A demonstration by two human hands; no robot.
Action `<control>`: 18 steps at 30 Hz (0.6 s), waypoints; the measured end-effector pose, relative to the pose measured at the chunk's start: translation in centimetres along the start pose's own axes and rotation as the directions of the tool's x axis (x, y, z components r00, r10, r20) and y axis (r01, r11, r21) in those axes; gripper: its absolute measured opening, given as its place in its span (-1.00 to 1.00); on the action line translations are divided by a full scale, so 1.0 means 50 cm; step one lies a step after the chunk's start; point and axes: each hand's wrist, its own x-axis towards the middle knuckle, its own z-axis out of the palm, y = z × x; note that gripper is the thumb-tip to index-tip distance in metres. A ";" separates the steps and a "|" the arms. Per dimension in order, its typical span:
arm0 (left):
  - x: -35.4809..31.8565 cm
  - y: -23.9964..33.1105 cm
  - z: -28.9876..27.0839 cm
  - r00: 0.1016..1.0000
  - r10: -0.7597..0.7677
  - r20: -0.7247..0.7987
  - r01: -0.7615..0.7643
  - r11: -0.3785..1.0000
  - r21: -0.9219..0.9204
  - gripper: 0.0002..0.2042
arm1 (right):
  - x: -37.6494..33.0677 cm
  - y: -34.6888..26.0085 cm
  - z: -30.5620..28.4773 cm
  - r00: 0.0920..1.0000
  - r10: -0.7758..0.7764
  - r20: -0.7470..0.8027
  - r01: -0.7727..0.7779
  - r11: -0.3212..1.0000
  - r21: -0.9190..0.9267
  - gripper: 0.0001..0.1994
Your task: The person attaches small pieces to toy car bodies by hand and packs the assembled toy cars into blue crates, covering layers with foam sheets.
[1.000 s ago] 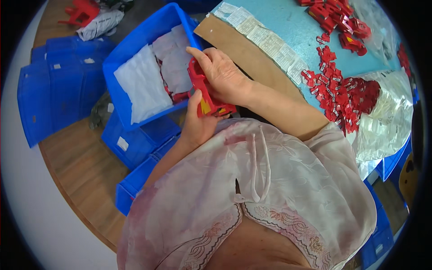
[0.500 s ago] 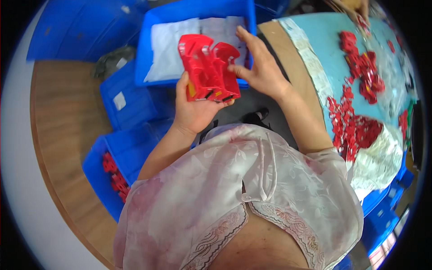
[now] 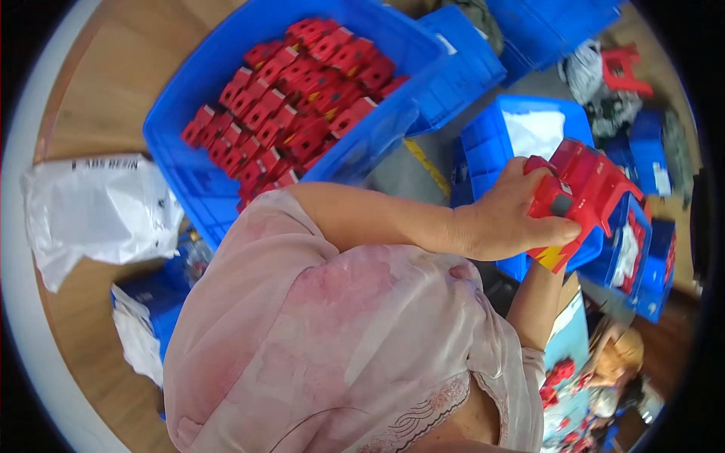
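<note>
My left hand (image 3: 507, 214) is closed around a red moulded plastic part (image 3: 585, 185), its thumb across the near face and its fingers over the upper side. The part has curved lobes, a grey patch and a yellow zigzag at its lower end. My right forearm (image 3: 535, 306) comes up from below to that lower end. The right hand is hidden behind the part, so its fingers do not show. Beneath the hands is a blue bin (image 3: 483, 140) with a white sheet (image 3: 532, 132) inside.
To the left stands a large blue bin (image 3: 170, 124) holding rows of similar red parts (image 3: 294, 94). A white sack (image 3: 102, 215) lies farther left. More blue bins (image 3: 457, 75) and a red stool (image 3: 623, 69) are beyond. At lower right, another person (image 3: 615, 355) is beside a light-blue table (image 3: 572, 336).
The view has swung left, bringing the large bin of red parts in. The red part has been turned over; the left hand now grips it from above, and the right hand has gone behind it.
</note>
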 end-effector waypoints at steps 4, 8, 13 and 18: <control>-0.034 0.011 -0.072 0.972 -0.014 -0.236 0.003 0.999 -0.049 -0.39 | 0.067 0.032 0.114 0.981 -0.009 0.195 0.020 0.998 -0.055 -0.48; -0.049 -0.005 -0.195 0.930 -0.004 -0.368 -0.050 0.989 -0.137 -0.53 | 0.131 0.114 0.285 0.902 -0.094 0.421 0.180 0.969 -0.170 -0.44; -0.147 0.006 -0.390 0.774 -0.116 -0.623 0.060 0.992 -0.110 -0.47 | 0.082 0.166 0.467 0.646 -0.242 0.724 0.690 0.591 -0.418 -0.22; -0.171 -0.135 -0.707 0.584 0.006 -0.812 0.729 0.437 0.527 -0.11 | 0.016 0.250 0.498 0.538 0.001 0.843 0.721 0.518 -0.460 -0.55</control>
